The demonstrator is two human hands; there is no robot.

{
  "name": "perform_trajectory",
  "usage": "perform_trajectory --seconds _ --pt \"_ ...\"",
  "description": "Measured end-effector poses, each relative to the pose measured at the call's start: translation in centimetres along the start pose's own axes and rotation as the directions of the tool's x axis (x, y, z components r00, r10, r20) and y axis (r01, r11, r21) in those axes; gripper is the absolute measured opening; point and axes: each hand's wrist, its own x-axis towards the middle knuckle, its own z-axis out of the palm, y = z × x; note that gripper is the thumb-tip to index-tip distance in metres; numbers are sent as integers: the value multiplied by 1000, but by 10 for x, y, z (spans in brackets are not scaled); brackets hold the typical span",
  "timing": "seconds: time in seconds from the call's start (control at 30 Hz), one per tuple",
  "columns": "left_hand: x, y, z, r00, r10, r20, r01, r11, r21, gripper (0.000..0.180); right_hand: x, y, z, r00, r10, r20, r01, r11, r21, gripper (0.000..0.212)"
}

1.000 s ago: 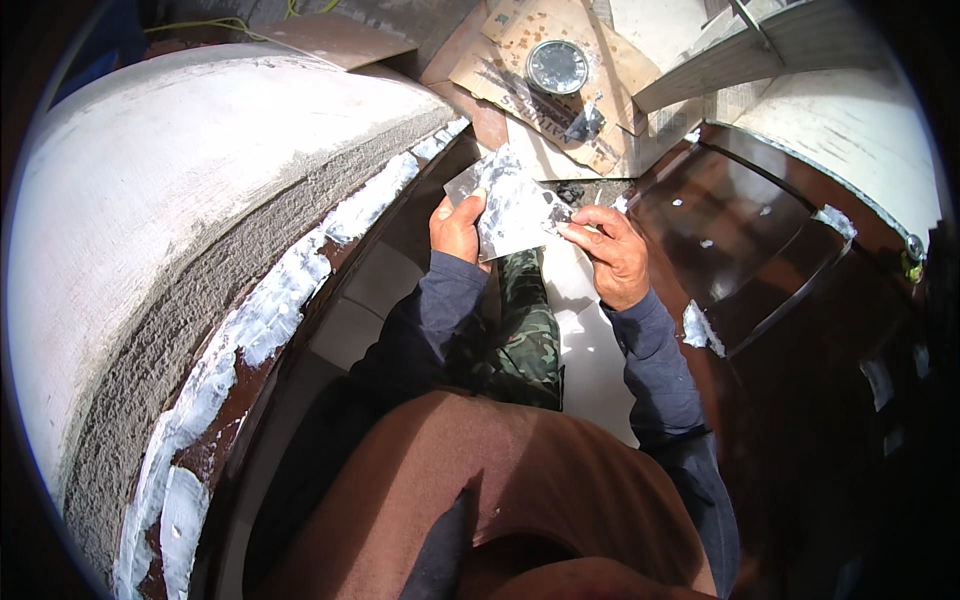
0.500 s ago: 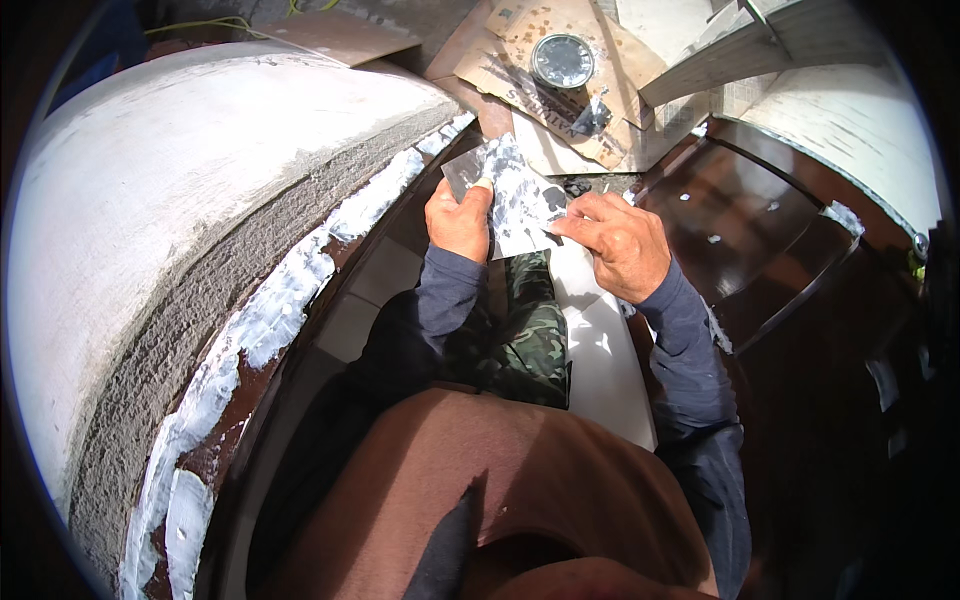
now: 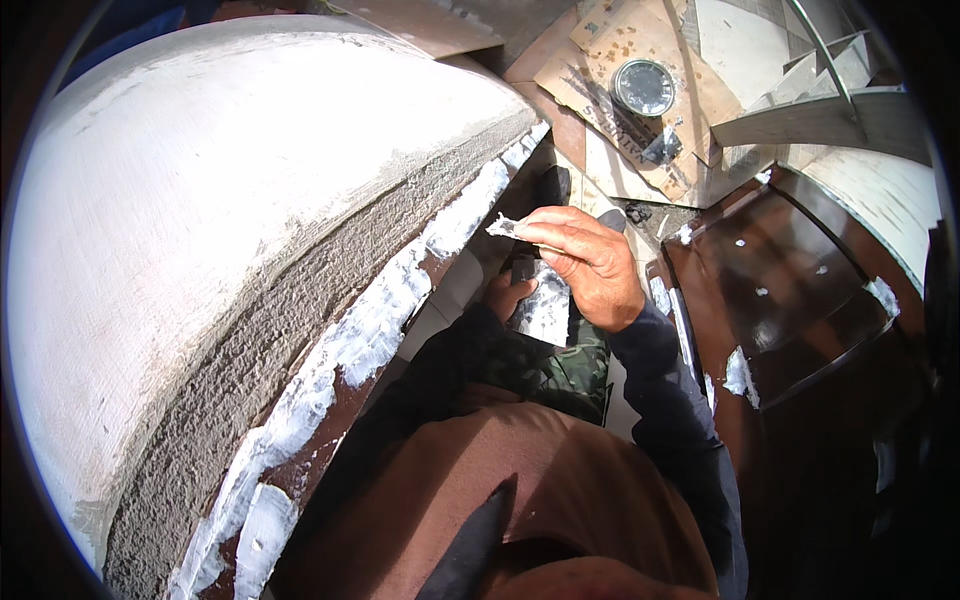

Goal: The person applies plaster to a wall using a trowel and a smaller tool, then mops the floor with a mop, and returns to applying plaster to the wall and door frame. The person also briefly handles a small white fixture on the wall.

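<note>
My right hand [image 3: 592, 265] pinches a small flat spreader blade [image 3: 505, 229] with white putty on its end, held out beside the brown board edge. Lumpy white putty [image 3: 375, 322] runs along that edge, against the rough grey strip of the curved white wall [image 3: 250, 150]. Lower down and in shade, my left hand [image 3: 505, 296] grips a thin flat plate [image 3: 545, 315] smeared with white and grey putty. Most of its fingers are hidden under the plate. The blade seems apart from the board, though the gap is hard to judge.
An open round tin [image 3: 643, 88] stands on a flattened cardboard sheet [image 3: 708, 95] ahead. To the right is a glossy dark brown panel [image 3: 780, 245] with white putty patches. A curved grey piece [image 3: 820, 122] stands at the far right.
My right hand has left the plate and swung left toward the putty-covered edge with the blade. The left hand has lowered the plate toward my body. The whole view has shifted left.
</note>
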Motion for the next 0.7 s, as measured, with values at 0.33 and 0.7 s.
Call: perform_trajectory --seconds 0.33,0.7 --pt "26 -129 -57 977 -212 1 205 949 238 77 29 -32 26 994 -111 -3 108 973 -204 30" --pt "36 -142 -58 995 -100 31 97 993 72 47 33 -56 28 995 -102 22 104 956 -274 32"
